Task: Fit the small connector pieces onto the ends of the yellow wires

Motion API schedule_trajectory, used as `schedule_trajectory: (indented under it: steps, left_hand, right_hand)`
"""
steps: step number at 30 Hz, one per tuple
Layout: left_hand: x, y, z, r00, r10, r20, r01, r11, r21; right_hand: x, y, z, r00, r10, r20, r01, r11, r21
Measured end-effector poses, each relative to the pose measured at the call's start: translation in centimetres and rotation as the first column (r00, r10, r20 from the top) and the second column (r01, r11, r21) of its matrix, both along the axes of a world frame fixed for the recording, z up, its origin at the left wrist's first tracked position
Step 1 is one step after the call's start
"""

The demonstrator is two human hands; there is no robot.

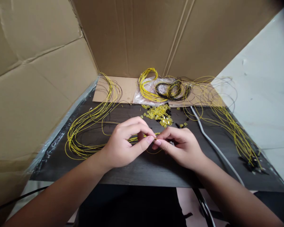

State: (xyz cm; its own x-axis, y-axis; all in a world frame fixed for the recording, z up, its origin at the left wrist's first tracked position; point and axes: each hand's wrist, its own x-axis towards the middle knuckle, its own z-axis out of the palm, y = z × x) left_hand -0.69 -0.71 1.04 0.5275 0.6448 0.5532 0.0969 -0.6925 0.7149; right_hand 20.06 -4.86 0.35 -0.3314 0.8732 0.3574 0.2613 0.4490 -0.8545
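Note:
My left hand [126, 143] and my right hand [180, 145] meet fingertip to fingertip over the dark table [142, 170]. Both pinch the end of a thin yellow wire [134, 139] that runs left into a loose bundle of yellow wires [85, 129]. What sits at the wire's tip between my fingers is too small to tell. Just beyond my hands lies a pile of small yellow connectors [159, 115] with a few black pieces mixed in.
Cardboard walls [38, 78] enclose the left and back. Coils of yellow and black wire on a plastic bag [165, 90] lie at the back. More yellow wires [234, 129] trail to the right. A grey cable [213, 145] crosses the table's right side.

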Motion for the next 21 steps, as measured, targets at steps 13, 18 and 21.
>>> schedule_trajectory:
  steps: [13, 18, 21]
  left_hand:
    - [0.4, -0.6, -0.8, 0.981, 0.190, -0.043, -0.170, 0.943, 0.286]
    - [0.7, -0.9, -1.2, 0.960, 0.273, -0.058, -0.237, 0.907, 0.349]
    - [0.8, -1.0, -1.2, 0.954, 0.292, -0.063, -0.251, 0.898, 0.361]
  right_hand:
    - [-0.6, -0.1, -0.4, 0.988, -0.133, 0.083, 0.126, 0.988, 0.090]
    - [-0.8, -0.5, -0.5, 0.942, -0.245, 0.229, 0.143, 0.911, 0.388]
    - [-0.8, -0.6, -0.4, 0.925, -0.270, 0.268, 0.132, 0.888, 0.440]
